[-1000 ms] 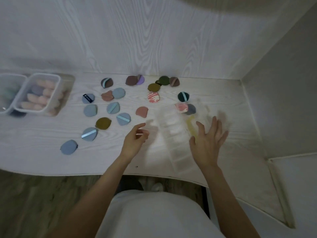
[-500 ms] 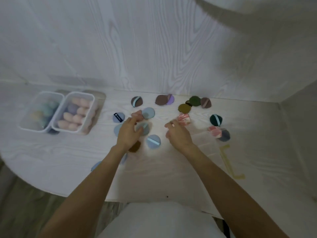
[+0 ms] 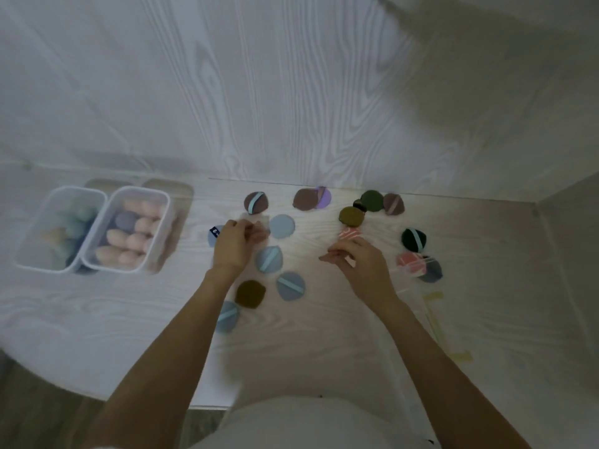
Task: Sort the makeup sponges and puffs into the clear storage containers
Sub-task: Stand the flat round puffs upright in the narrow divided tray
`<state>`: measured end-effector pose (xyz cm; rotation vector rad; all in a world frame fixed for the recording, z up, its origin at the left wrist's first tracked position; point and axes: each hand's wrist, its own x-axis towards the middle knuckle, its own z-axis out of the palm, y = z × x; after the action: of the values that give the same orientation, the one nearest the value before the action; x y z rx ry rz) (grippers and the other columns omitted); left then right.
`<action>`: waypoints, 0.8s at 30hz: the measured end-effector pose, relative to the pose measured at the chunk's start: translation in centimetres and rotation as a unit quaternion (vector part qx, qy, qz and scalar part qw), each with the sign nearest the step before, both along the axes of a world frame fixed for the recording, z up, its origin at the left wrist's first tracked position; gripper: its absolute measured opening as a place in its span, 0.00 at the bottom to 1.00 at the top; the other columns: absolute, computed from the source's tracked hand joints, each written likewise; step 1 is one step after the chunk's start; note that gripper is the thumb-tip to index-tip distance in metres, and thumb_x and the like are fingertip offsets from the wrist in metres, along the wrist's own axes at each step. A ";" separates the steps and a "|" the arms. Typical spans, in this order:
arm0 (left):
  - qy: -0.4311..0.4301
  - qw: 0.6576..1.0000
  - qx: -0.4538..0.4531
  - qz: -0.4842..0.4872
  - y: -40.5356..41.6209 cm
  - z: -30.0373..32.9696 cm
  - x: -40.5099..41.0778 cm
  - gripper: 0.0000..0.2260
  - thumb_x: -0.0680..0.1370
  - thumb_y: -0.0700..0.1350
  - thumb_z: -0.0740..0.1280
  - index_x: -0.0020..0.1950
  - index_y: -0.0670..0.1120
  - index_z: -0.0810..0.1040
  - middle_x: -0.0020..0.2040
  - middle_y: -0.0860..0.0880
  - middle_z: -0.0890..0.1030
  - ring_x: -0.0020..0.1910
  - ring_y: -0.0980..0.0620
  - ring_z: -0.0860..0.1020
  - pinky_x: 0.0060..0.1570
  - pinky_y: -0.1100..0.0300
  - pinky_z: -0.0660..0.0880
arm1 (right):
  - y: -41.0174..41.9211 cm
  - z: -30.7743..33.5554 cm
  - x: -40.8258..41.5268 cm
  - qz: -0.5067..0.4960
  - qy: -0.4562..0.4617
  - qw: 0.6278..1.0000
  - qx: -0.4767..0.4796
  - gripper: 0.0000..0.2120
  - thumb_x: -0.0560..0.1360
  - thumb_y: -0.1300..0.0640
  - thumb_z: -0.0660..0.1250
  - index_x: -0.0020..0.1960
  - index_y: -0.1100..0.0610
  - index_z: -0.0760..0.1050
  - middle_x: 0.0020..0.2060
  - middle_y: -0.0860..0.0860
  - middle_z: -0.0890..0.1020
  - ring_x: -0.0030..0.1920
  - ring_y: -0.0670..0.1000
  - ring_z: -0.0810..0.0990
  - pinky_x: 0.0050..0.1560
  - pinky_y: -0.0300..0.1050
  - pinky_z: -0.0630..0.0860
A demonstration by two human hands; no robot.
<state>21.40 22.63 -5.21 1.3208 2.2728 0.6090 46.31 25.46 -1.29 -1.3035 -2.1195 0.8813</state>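
Left hand [image 3: 233, 246] fingers pinch a pinkish puff [image 3: 259, 233]; right hand [image 3: 363, 264] fingers pinch a pink puff [image 3: 348, 259]. Other puffs lie scattered on desk [image 3: 324, 335]. Judged light, soft, compressible: take by the rim.

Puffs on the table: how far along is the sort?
Done: the two clear containers hold egg-shaped sponges. In hand: left hand pinches a pinkish puff; right hand pinches another. Left: over a dozen flat puffs on the table, e.g. the olive puff.

Pale wood-grain table [image 3: 324, 351] under scattered puffs [image 3: 282, 226] and two clear containers [image 3: 126, 229].
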 end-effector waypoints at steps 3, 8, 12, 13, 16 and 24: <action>-0.023 0.994 0.104 0.038 -1.9 2.3 2.7 0.08 0.77 0.45 0.66 0.53 0.42 0.78 0.49 0.44 0.76 0.42 0.50 0.76 0.43 0.62 0.71 | -0.9 1.4 3.4 -0.051 0.050 0.997 0.015 0.05 0.75 0.62 0.67 0.49 0.60 0.78 0.43 0.48 0.80 0.44 0.42 0.75 0.46 0.29 0.69; -0.082 0.971 0.166 -0.150 -2.3 5.1 12.3 0.07 0.75 0.40 0.68 0.52 0.42 0.80 0.47 0.47 0.76 0.39 0.52 0.78 0.41 0.63 0.76 | -2.4 1.3 9.7 -0.173 0.070 0.982 -0.027 0.06 0.73 0.63 0.68 0.49 0.55 0.76 0.45 0.50 0.81 0.45 0.49 0.78 0.43 0.32 0.70; -0.077 0.963 0.130 -0.223 -1.2 4.8 17.1 0.08 0.72 0.44 0.71 0.50 0.46 0.83 0.46 0.46 0.83 0.39 0.48 0.81 0.42 0.57 0.78 | -3.9 2.5 12.2 -0.221 0.138 0.964 -0.051 0.10 0.71 0.61 0.70 0.42 0.46 0.74 0.39 0.37 0.80 0.41 0.39 0.78 0.37 0.31 0.70; -0.063 0.964 0.108 -0.235 -1.0 4.5 17.7 0.08 0.71 0.45 0.71 0.49 0.48 0.83 0.45 0.47 0.83 0.40 0.48 0.81 0.42 0.55 0.78 | -4.2 2.6 12.7 -0.228 0.148 0.961 -0.052 0.09 0.71 0.61 0.71 0.41 0.47 0.75 0.37 0.37 0.80 0.40 0.37 0.78 0.37 0.29 0.69; -0.026 0.969 0.048 -0.241 -0.6 3.9 18.5 0.09 0.71 0.47 0.72 0.50 0.47 0.82 0.45 0.48 0.84 0.44 0.50 0.81 0.46 0.57 0.77 | -4.5 2.0 13.6 -0.242 0.147 0.957 -0.060 0.06 0.71 0.61 0.71 0.43 0.52 0.76 0.38 0.42 0.80 0.38 0.35 0.77 0.37 0.27 0.70; 0.030 0.966 0.060 -0.249 0.5 2.5 19.5 0.17 0.68 0.56 0.74 0.47 0.46 0.77 0.45 0.48 0.78 0.41 0.48 0.76 0.37 0.61 0.67 | -3.2 1.0 12.9 -0.163 0.126 0.978 -0.020 0.03 0.73 0.59 0.70 0.46 0.54 0.78 0.47 0.49 0.82 0.45 0.41 0.80 0.44 0.34 0.75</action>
<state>40.94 23.14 -2.68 1.9031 1.8542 0.5353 59.17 22.25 -0.25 -1.4253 -1.6449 0.8951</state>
